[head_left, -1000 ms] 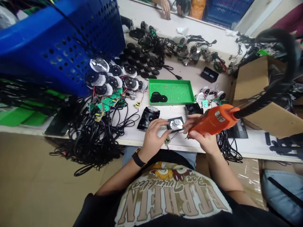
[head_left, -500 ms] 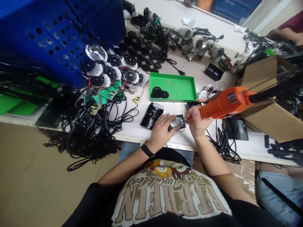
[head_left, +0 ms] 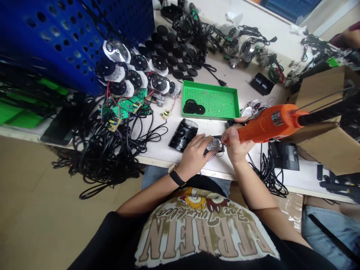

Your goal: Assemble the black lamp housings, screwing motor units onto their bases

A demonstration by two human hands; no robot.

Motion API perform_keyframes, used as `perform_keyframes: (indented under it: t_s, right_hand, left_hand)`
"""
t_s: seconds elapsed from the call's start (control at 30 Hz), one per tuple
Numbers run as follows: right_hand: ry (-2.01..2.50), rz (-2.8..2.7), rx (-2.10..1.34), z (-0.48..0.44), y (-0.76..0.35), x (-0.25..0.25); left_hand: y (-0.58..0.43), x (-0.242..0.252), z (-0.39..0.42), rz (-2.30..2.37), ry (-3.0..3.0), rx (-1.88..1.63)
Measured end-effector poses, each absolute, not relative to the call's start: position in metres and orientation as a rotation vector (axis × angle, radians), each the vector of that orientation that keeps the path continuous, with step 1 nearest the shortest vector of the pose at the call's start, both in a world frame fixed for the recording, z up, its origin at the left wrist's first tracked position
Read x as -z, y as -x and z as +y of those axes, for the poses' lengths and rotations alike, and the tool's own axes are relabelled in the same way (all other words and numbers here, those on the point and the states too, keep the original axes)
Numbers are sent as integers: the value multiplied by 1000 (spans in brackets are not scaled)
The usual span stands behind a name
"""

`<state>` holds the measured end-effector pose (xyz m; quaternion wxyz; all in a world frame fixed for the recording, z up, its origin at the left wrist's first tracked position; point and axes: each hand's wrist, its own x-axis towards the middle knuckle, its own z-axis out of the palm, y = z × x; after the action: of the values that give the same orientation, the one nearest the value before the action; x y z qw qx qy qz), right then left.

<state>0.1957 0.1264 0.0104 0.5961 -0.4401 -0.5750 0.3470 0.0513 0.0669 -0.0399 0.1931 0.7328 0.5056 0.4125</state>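
An orange electric screwdriver (head_left: 267,123) is gripped in my right hand (head_left: 237,144), its tip pointing left at a black housing (head_left: 221,146) with a pale metal part inside. My left hand (head_left: 196,152) holds that housing down on the table, fingers curled over its left side. Thin red wires trail from the housing's near edge. Just left of my left hand lies a black cylindrical shell (head_left: 183,135). Beyond both hands sits a green perforated tray (head_left: 210,115) with small screws and a stack of thin black discs (head_left: 194,107).
To the left are motor assemblies (head_left: 135,78), green circuit boards (head_left: 131,105) and tangled black cables (head_left: 112,157), below a blue crate (head_left: 64,41). An open cardboard box (head_left: 323,144) stands at right. Another person's leg (head_left: 329,232) shows at lower right.
The screwdriver tip has come closer to the metal part in the housing. The whole view has shifted slightly. Both hands keep their holds.
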Motion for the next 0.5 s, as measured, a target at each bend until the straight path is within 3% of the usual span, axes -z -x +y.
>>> perform_keyframes:
  t_s: [0.5]
  right_hand:
    - [998, -1382, -869, 126, -186, -2]
  left_hand:
    - [-52, 40, 63, 1404, -2060, -1048]
